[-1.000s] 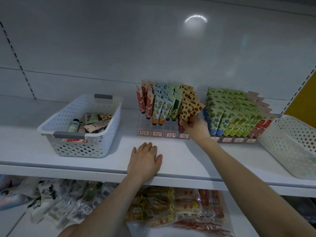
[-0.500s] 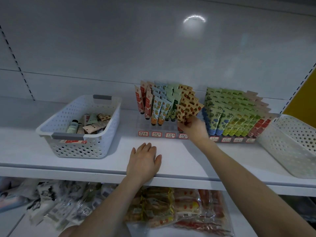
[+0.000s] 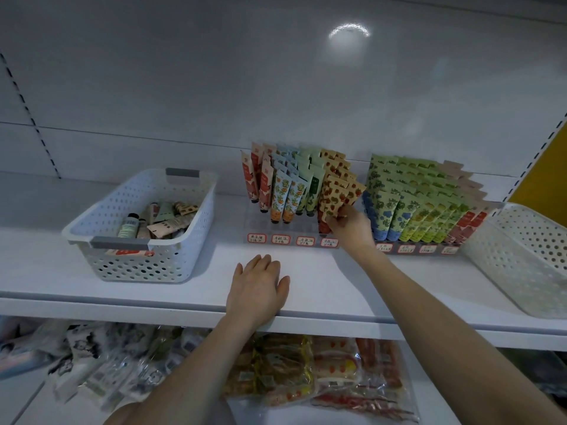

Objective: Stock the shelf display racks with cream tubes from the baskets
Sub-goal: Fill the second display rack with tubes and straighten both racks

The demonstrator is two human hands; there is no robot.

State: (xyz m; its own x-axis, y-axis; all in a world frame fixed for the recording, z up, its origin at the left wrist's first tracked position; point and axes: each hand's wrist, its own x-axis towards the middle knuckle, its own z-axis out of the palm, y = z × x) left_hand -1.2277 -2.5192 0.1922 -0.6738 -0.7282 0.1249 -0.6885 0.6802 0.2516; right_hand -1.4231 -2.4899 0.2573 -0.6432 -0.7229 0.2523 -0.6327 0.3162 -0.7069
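Two clear display racks stand at the back of the white shelf. The left rack [image 3: 277, 233] holds rows of red, blue-orange, green and strawberry-print tubes; the right rack [image 3: 429, 248] is packed with green, blue and red tubes. My right hand [image 3: 352, 227] is at the left rack's rightmost row, fingers closed on a strawberry-print cream tube [image 3: 333, 199] at the front. My left hand [image 3: 259, 286] rests flat, fingers apart, on the shelf's front edge. A white perforated basket [image 3: 101, 228] at the left contains several loose tubes [image 3: 156, 220].
A second white perforated basket [image 3: 521, 262] stands at the right end of the shelf, its inside looking empty. The shelf below holds bagged snacks [image 3: 306, 372] and other packets [image 3: 92, 363]. A yellow panel [image 3: 546, 176] borders the far right.
My right hand has stayed at the strawberry row, shifting the tube slightly up and left. My left hand has not moved on the shelf edge.
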